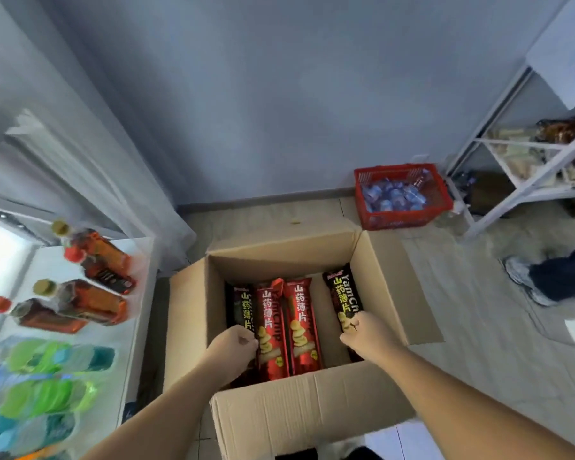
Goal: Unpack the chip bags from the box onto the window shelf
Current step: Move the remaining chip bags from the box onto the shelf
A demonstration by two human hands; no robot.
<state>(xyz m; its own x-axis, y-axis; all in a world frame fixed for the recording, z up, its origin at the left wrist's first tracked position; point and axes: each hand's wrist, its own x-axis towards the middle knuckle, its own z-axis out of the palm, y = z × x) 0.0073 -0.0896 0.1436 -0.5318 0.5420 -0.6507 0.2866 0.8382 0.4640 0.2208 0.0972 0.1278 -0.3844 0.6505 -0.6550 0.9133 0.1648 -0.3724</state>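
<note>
Seen from above, a person reaches both bare arms into an open brown cardboard box [312, 403] standing on the floor. Four long, narrow chip bags lie side by side inside it. A dark foil chip bag [239, 307] is at the left wall, two red foil chip bags [301, 327] are in the middle, and a black foil chip bag with yellow lettering [342, 293] is near the right wall.

The step in hand looks to be lifting the two outer bags out together. It would go best with each bag held by its foil end rather than squeezed in the middle, since the chips inside would likely crush. Both bags should rise straight up past the box flaps, then swing left to the white window shelf [30, 263]. This shelf lies just beside the box and carries amber drink bottles [103, 260] and green and blue plastic bottles [47, 393], so a bare patch must be picked.

The left hand [234, 343] is curled into a fist around the lower end of the dark foil chip bag, close against the neighbouring red one. The right hand [365, 330] is curled tight too, gripping the lower part of the black foil chip bag with yellow lettering between thumb and fingers. All four bags are inside the box.
</note>
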